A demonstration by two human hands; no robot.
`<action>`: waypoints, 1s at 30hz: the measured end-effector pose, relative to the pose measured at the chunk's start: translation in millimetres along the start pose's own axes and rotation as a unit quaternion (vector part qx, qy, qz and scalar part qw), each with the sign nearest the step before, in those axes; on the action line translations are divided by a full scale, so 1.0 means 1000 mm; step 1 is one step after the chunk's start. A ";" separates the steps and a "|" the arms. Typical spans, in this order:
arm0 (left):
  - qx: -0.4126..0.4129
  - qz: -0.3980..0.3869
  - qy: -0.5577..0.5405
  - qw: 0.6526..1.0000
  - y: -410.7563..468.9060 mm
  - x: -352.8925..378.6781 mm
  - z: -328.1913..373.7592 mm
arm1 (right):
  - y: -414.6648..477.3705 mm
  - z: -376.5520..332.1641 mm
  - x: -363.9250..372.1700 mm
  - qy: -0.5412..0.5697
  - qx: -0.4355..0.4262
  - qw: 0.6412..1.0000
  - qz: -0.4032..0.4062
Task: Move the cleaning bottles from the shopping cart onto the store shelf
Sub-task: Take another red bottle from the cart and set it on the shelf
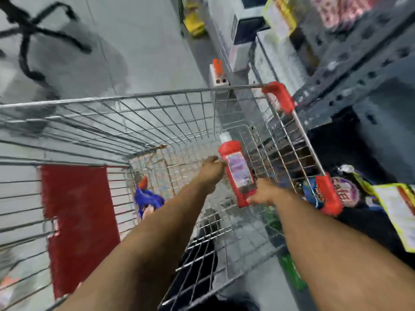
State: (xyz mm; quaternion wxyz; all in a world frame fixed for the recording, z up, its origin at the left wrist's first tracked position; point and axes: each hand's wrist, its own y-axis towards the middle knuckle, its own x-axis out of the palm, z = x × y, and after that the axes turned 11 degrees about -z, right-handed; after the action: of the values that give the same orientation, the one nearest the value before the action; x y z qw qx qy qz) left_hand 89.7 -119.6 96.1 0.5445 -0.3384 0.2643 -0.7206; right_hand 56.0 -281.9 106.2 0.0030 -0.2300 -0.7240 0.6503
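Observation:
A red cleaning bottle [237, 171] with a white cap and a pale label is held up inside the wire shopping cart [125, 102]. My right hand [265, 191] grips its lower end. My left hand [212, 170] touches its left side near the label. A blue bottle with an orange-red cap [146, 197] lies on the cart floor to the left. The dark metal store shelf [350, 86] stands along the cart's right side. The picture is blurred by motion.
Red plastic corner guards [279, 95] sit on the cart rim next to the shelf. A red panel [78, 221] hangs on the cart's left wall. Packaged goods [343, 191] fill the lower shelf. A black chair base [33, 34] stands on the grey floor at far left.

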 end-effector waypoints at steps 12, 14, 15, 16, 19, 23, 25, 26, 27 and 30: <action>-0.058 0.010 0.075 0.995 0.097 0.002 -0.017 | 0.078 -0.009 0.022 0.162 0.105 0.975 0.111; -0.067 0.002 0.088 0.994 0.100 0.000 -0.016 | 0.077 -0.010 0.020 0.229 0.112 0.962 0.103; -0.070 -0.003 0.086 0.994 0.100 0.000 -0.016 | 0.077 -0.009 0.018 0.263 0.106 0.954 0.096; -0.070 -0.012 0.074 0.995 0.098 -0.001 -0.015 | 0.075 -0.009 0.017 0.286 0.100 0.949 0.090; -0.059 -0.061 0.028 0.996 0.081 -0.002 -0.011 | 0.062 -0.004 0.016 0.271 0.072 0.957 0.079; -0.039 -0.087 -0.021 0.995 0.043 -0.006 -0.007 | 0.034 -0.008 0.013 0.190 0.027 0.981 0.039; -0.027 -0.071 -0.046 0.996 0.023 -0.007 0.001 | 0.016 -0.017 0.011 0.170 0.004 0.985 0.018; -0.023 -0.055 -0.054 0.997 0.015 -0.007 0.007 | 0.009 -0.020 0.012 0.167 -0.003 0.986 0.012; -0.016 -0.037 -0.054 0.998 0.005 -0.006 0.013 | -0.002 -0.024 0.014 0.165 -0.011 0.986 0.015; 0.029 -0.009 -0.029 0.999 -0.036 0.005 0.037 | -0.044 -0.035 0.020 0.173 -0.047 0.981 0.075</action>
State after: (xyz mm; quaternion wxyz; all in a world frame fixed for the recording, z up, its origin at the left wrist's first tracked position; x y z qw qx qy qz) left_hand 95.9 -115.2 147.6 0.5552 -0.3459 0.2240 -0.7224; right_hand 34.6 -244.0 146.9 0.0685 -0.3927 -0.7227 0.5646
